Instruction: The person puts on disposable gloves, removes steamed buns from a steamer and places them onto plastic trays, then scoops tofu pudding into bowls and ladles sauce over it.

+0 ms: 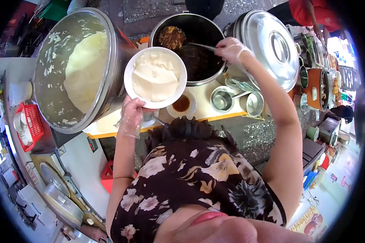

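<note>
My left hand [133, 113], in a clear plastic glove, grips the near rim of a white bowl [182, 75] filled with a smooth, pale, soft food [155, 79]. My right hand [230, 49], also gloved, is closed around the handle of a ladle [172, 38]. The ladle's head holds brown sauce with bits in it, over the left part of a deep steel pot [186, 18] of dark liquid. The bowl is held level beside the pot's near left edge. To its left stands a large tilted steel vat [52, 81] with the same pale food inside.
A dish of brown sauce [181, 103] lies nearer my body on the table [207, 109]. Right of it are a steel saucepan [222, 100] and a second small pan [254, 103]. A large steel lid [271, 48] stands behind my right forearm. A person in red [314, 15] is at the far right.
</note>
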The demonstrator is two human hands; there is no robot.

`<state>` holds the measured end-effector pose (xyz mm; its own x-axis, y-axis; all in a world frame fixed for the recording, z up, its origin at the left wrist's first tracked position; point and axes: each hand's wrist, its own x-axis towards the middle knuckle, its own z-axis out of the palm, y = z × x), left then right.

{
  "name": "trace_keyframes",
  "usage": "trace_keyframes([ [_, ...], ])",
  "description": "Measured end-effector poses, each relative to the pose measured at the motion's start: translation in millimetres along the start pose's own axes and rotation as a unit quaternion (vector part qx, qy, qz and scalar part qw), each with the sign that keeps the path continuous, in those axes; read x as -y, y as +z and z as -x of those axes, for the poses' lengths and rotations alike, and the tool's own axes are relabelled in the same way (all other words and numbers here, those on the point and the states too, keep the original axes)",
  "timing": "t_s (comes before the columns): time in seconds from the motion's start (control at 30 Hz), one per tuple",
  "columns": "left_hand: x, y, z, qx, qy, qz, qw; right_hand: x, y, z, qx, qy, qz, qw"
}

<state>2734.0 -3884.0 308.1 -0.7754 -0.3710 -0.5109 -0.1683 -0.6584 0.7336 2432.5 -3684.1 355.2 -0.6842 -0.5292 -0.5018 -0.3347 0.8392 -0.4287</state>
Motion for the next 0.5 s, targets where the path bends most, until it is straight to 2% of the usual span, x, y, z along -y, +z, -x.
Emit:
trace_keyframes([
  [0.13,-0.8,7.1,0.9,0.016,0.005,0.019,1.0,2.4,-38.9,22.3,-0.045,-0.049,0.062,0.996],
  [0.23,-0.4,11.3,-4.4,0.039,0.003,0.028,0.999,9.3,-74.6,53.9,-0.032,-0.079,0.035,0.996],
  [0.27,0.1,14.4,-6.3,0.049,-0.001,0.038,0.998,24.8,-87.9,75.6,-0.026,-0.055,0.053,0.997],
  [0.33,0.0,20.9,-8.8,0.063,-0.002,0.044,0.997,33.5,-102.2,103.7,-0.012,0.012,-0.003,1.0],
  [0.43,-6.3,39.5,-9.7,0.101,0.027,-0.01,0.994,38.0,-97.3,144.3,-0.044,0.031,-0.052,0.997],
  [0.5,-9.4,52.1,-9.8,0.121,0.02,-0.017,0.992,28.8,-88.7,162.2,-0.024,0.057,-0.079,0.995],
])
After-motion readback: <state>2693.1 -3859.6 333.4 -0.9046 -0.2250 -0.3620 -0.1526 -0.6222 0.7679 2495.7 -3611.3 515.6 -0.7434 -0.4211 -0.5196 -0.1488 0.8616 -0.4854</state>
